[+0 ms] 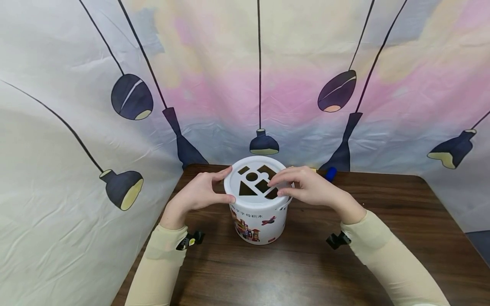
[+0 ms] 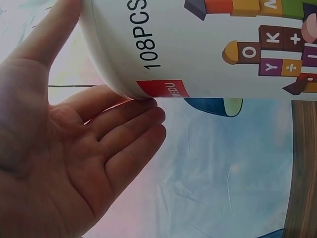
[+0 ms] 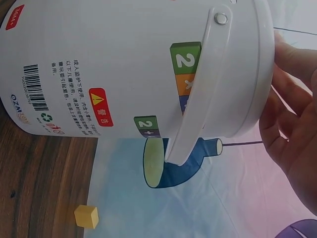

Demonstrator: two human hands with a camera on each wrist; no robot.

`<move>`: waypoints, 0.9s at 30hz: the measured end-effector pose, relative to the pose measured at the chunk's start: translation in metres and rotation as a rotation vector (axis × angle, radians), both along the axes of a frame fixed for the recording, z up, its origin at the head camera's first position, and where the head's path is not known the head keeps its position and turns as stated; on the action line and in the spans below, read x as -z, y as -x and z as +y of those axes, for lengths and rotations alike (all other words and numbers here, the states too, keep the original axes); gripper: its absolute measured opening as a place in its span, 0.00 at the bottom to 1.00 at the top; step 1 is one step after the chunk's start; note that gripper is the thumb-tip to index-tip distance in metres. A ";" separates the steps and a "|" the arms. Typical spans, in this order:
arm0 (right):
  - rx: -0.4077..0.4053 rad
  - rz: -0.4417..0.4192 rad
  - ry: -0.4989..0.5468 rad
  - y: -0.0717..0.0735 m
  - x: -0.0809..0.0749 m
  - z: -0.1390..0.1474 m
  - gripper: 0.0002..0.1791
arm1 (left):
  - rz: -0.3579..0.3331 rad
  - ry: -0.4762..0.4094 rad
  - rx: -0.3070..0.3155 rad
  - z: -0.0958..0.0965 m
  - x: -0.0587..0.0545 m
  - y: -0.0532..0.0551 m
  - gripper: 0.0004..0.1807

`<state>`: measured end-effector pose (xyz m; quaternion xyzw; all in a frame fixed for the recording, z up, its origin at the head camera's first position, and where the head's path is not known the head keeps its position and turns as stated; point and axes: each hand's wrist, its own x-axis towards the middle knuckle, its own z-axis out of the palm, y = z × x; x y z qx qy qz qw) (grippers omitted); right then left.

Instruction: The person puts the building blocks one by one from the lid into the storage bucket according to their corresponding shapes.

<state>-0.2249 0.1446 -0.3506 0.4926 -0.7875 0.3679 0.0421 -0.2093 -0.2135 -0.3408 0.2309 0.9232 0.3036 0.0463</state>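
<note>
White bucket point(image 1: 264, 231), upright on the desk point(image 1: 268, 276), near its far edge. Lid point(image 1: 254, 203) seated on top, pierced by shaped holes: a rectangle, a circle, a triangular opening point(image 1: 246, 189), a square, and others partly covered. Inside, I see only dark through the holes; contents cannot be made out.

Wall print, from my left wrist feed: "108PCS" and coloured lettered blocks. From my right wrist feed: a barcode, a red warning label and further printed blocks. The white handle point(image 3: 200, 84) hangs along the side from a round pivot.

Left hand point(image 1: 197, 191) at the lid's left: thumb on the near rim, forefinger on the left rim. Its fingers are extended and spread, released rather than clenched; the left wrist feed shows the others straight, near the rim.

Right hand point(image 1: 311, 187) at the lid's right: fingers loosely bent over the top, thumb by the rim. I read them as relaxed; exact fingertip contact is partly hidden from me.

Outward: a yellow block point(image 3: 86, 216) lies on the desk, apart from the bucket. A blue object point(image 1: 331, 174) lies beyond the right hand. Pale sleeves point(image 1: 394, 259) cover both arms. Behind, a backdrop point(image 1: 229, 85) printed with hanging lamps.
</note>
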 end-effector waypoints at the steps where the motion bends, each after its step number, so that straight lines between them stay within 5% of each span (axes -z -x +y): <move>1: 0.002 0.002 0.003 0.000 0.000 0.000 0.15 | 0.005 0.006 0.002 0.000 0.000 0.000 0.55; 11: 0.020 -0.022 0.149 0.002 0.015 0.007 0.17 | 0.011 0.038 0.017 0.001 -0.005 0.000 0.56; 16: 0.065 -0.118 0.284 0.006 0.022 0.027 0.19 | 0.000 0.018 0.028 0.001 -0.006 -0.002 0.56; 20: 0.177 -0.179 0.296 0.009 0.023 0.053 0.19 | -0.009 0.011 0.031 0.001 -0.005 -0.003 0.56; 27: 0.516 -0.323 0.295 0.025 0.044 0.102 0.18 | -0.002 0.008 0.025 0.000 -0.004 -0.002 0.56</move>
